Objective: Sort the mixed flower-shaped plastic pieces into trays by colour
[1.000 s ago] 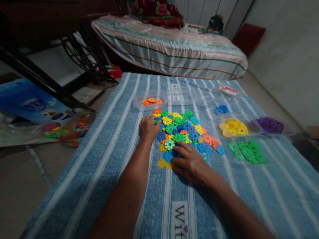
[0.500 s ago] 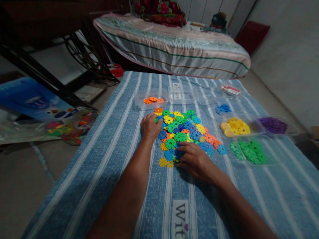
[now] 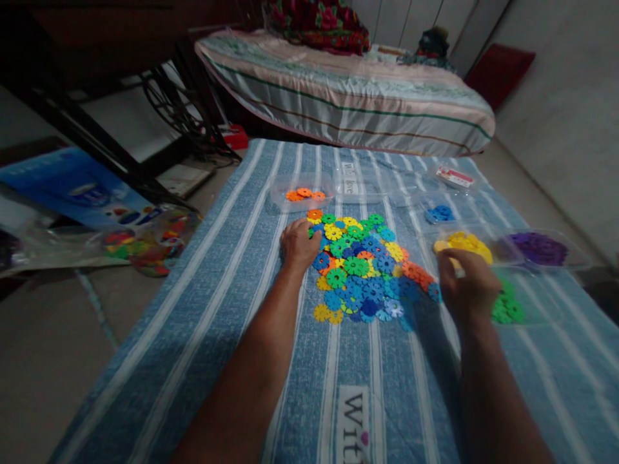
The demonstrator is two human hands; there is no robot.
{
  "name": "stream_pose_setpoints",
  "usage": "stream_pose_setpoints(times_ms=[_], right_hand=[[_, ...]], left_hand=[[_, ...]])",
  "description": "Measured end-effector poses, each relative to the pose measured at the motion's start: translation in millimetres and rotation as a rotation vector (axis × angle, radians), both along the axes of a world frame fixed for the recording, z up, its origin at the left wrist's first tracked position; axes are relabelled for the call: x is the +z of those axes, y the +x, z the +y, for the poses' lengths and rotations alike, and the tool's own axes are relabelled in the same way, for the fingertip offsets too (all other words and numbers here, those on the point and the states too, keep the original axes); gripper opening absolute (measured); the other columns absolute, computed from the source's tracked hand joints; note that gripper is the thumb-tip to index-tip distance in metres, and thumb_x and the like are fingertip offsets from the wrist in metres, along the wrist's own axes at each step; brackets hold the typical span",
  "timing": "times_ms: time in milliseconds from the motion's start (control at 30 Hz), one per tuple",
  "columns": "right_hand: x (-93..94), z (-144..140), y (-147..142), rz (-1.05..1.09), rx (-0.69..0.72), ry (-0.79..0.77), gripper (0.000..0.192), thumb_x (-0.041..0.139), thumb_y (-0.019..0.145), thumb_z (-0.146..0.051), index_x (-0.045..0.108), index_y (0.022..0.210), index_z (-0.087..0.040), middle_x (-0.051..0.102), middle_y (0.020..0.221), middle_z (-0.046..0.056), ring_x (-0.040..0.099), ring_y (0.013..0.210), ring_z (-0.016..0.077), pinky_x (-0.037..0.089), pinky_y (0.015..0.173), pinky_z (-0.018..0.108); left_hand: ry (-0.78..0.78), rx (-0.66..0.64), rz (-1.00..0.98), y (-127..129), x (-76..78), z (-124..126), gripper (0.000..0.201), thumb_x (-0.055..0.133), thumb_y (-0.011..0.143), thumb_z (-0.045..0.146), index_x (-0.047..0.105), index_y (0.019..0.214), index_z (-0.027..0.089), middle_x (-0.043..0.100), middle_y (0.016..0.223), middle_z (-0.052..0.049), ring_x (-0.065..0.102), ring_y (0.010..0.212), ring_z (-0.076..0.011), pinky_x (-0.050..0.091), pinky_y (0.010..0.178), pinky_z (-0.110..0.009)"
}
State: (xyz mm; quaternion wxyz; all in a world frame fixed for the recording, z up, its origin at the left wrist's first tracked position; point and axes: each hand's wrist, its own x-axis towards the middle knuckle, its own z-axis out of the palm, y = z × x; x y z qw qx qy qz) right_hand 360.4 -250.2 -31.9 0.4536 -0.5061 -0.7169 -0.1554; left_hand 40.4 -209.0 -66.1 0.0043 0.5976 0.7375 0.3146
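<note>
A pile of flat, gear-shaped plastic pieces [image 3: 362, 267] in blue, green, yellow and orange lies on a blue striped mat [image 3: 232, 283]. My left hand [image 3: 298, 245] rests palm down on the pile's left edge, its fingertips on the pieces. My right hand [image 3: 467, 283] hovers to the right of the pile, fingers curled together, between the clear tray of yellow pieces [image 3: 463, 243] and the tray of green pieces [image 3: 507, 308]. I see the back of that hand, so anything in its fingers is hidden.
More clear trays stand around the pile: orange pieces [image 3: 304, 193] at the back, blue pieces [image 3: 439, 212] and purple pieces [image 3: 539, 247] to the right. A bag of mixed pieces [image 3: 145, 241] lies on the floor at left. A bed [image 3: 348, 96] stands beyond the mat.
My right hand has lifted off the near side of the pile and swung right, over towards the yellow and green trays. My left hand has stayed at the pile's left edge.
</note>
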Motion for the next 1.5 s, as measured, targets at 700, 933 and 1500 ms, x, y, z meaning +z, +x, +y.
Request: stream_pose_setpoints(times_ms=[700,933,1500], right_hand=[[-24.2,-62.8,-117.0,-0.296,0.767,-0.318,0.010,0.062,0.090,-0.022,0.069,0.092,-0.016,0.065,0.114,0.016,0.051,0.123,0.0329,0.051,0.093,0.051],[-15.0,-64.9,-109.9,-0.209,0.842,-0.400,0.014,0.054,0.092,-0.018,0.068,0.092,-0.017,0.065,0.113,0.014,0.050,0.125,0.0311,0.051,0.095,0.051],[18.2,19.8,22.0,-0.077,-0.141,0.120,0.014,0.062,0.087,-0.027,0.068,0.087,-0.015,0.069,0.086,0.013,0.066,0.088,0.0313,0.052,0.083,0.052]], left_hand=[[-0.009,-0.008,-0.043,1.2,0.3,-1.2,0.014,0.058,0.081,0.026,0.067,0.092,0.022,0.068,0.116,-0.007,0.060,0.113,-0.0238,0.044,0.101,-0.039],[-0.015,0.004,-0.036,1.2,0.8,-1.2,0.015,0.060,0.080,0.026,0.067,0.093,0.021,0.068,0.117,-0.007,0.060,0.112,-0.0238,0.043,0.101,-0.038],[-0.002,-0.002,-0.038,0.3,-2.4,-0.6,0.014,0.060,0.081,0.026,0.067,0.091,0.022,0.069,0.113,-0.006,0.060,0.111,-0.0239,0.044,0.099,-0.038]])
